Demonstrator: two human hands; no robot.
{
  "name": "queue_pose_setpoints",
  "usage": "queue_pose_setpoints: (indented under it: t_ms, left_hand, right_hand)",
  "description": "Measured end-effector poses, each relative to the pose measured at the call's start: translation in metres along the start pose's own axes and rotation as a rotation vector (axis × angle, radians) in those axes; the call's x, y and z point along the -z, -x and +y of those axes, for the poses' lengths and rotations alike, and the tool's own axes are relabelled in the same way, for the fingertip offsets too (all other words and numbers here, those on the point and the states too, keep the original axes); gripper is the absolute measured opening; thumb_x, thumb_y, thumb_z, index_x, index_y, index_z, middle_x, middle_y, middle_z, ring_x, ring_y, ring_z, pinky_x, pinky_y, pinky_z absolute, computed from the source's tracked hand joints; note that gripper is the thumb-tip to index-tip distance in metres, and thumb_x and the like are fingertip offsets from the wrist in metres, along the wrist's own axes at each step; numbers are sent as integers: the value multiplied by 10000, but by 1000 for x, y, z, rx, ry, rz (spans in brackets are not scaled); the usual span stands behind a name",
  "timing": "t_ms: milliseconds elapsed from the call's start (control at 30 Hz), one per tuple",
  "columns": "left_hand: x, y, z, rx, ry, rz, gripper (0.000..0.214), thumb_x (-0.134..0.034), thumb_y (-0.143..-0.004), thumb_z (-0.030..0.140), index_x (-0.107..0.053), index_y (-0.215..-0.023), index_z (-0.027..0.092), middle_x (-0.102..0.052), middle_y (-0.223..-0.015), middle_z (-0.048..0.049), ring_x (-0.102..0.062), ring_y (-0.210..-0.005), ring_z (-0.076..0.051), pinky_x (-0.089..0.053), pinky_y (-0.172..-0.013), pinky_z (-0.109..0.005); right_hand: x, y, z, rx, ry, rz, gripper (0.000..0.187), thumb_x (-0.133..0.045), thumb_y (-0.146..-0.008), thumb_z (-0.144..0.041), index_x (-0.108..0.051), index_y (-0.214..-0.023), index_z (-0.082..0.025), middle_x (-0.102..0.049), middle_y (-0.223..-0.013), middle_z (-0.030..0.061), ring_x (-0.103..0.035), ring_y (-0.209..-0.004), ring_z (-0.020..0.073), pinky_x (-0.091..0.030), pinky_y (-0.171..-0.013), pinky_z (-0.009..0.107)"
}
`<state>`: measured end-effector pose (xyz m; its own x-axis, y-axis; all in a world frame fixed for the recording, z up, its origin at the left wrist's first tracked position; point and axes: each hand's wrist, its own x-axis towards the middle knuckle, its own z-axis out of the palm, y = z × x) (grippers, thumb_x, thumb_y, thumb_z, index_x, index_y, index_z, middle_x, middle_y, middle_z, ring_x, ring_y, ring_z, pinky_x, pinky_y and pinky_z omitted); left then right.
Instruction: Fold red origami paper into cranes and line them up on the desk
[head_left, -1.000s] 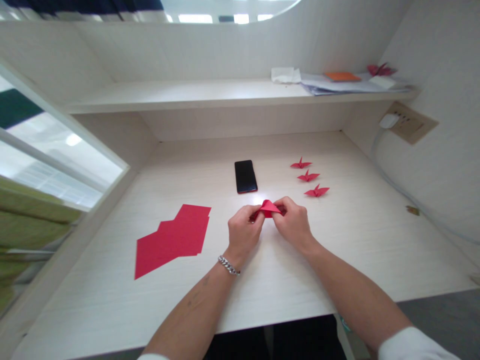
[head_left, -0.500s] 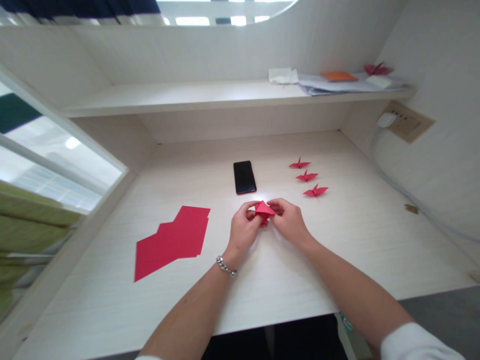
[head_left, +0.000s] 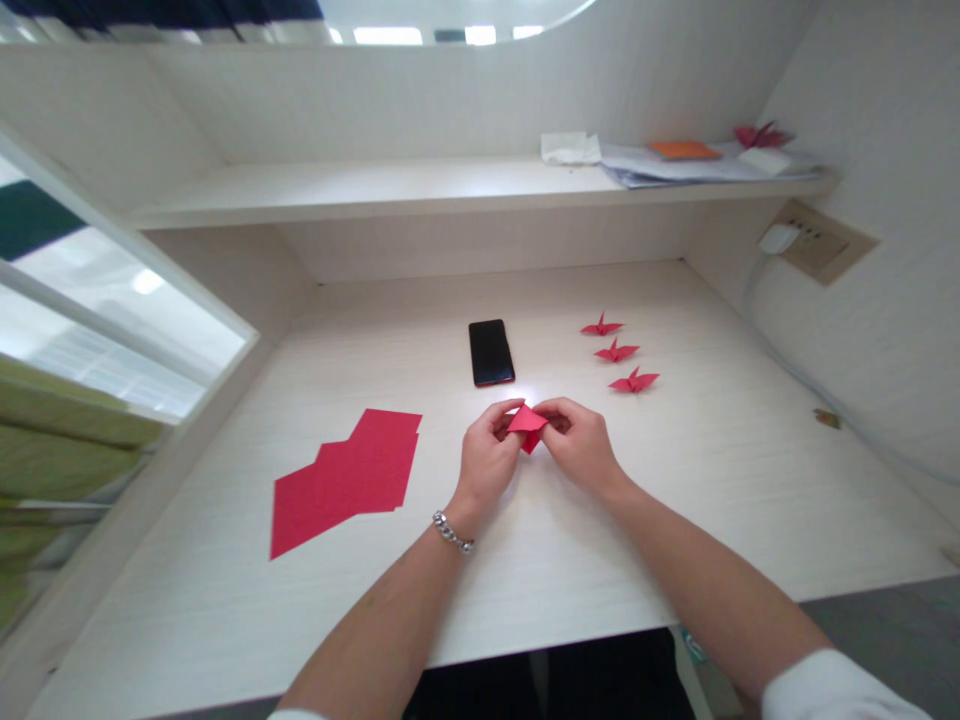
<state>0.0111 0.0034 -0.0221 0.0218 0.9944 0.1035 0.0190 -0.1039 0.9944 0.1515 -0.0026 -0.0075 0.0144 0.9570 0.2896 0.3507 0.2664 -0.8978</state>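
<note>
A partly folded piece of red paper (head_left: 528, 422) is held just above the desk, between both hands. My left hand (head_left: 489, 448) pinches its left side, a chain bracelet on the wrist. On the right side, the thumb and fingers of my right hand (head_left: 577, 440) close on the paper. Some fingertips are hidden behind the folds. Three red paper cranes (head_left: 616, 351) stand in a row beyond my right hand. To the left of my hands lie overlapping red paper sheets (head_left: 360, 465).
A black phone (head_left: 491, 352) lies on the desk (head_left: 360, 340) beyond my hands. Above runs a shelf (head_left: 337, 190) holding papers, an orange pad (head_left: 684, 150) and another folded red piece (head_left: 763, 135). A cable (head_left: 780, 350) hangs from the wall socket (head_left: 821, 243) at the right.
The red paper between my fingers has shifted shape slightly, its lower flap now showing as a point below the upper fold. Both hands stay in nearly the same place.
</note>
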Motion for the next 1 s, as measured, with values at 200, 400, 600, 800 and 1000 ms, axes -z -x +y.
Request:
queue_pose_setpoints:
  t_ms: [200, 400, 600, 800, 1000]
  left_hand:
    - [2, -1, -3, -23, -31, 51, 304, -678, -751, 204, -703, -1050, 156, -725, -1011, -98, -681, -907, -200, -545, -816, -320]
    - [4, -6, -10, 108, 92, 89, 262, -739, -718, 281, -742, -941, 145, -746, -922, -98, -687, -831, -199, -541, -779, -323]
    - [3, -6, -8, 187, 135, 85, 282, -783, -666, 288, -758, -903, 138, -747, -871, -96, -671, -766, -184, -521, -713, -295]
    - [3, -4, -1, 179, 108, 19, 264, -746, -700, 305, -759, -886, 118, -731, -776, -75, -634, -683, -163, -473, -611, -255]
    - [4, -2, -1, 149, -10, -16, 269, -729, -721, 332, -764, -899, 134, -722, -755, -59, -617, -658, -165, -445, -565, -241]
  right_hand:
    - [1, -1, 0, 0, 33, 11, 219, -584, -748, -150, -738, -897, -193, -731, -889, 48, -669, -794, 176, -536, -766, 302]
    - [8, -11, 6, -283, -394, -231, 282, -662, -765, -389, -742, -917, -166, -716, -815, 60, -655, -705, 171, -550, -643, 296]
    - [16, -17, 17, -435, -533, -319, 324, -763, -677, -389, -752, -914, -169, -699, -736, 32, -623, -637, 127, -541, -639, 275]
    - [19, -18, 20, -422, -525, -373, 368, -778, -662, -388, -743, -957, -170, -703, -727, 25, -630, -643, 132, -535, -665, 291]
    - [18, -19, 21, -334, -403, -402, 366, -760, -673, -352, -726, -976, -150, -728, -795, 42, -633, -652, 145, -516, -638, 280]
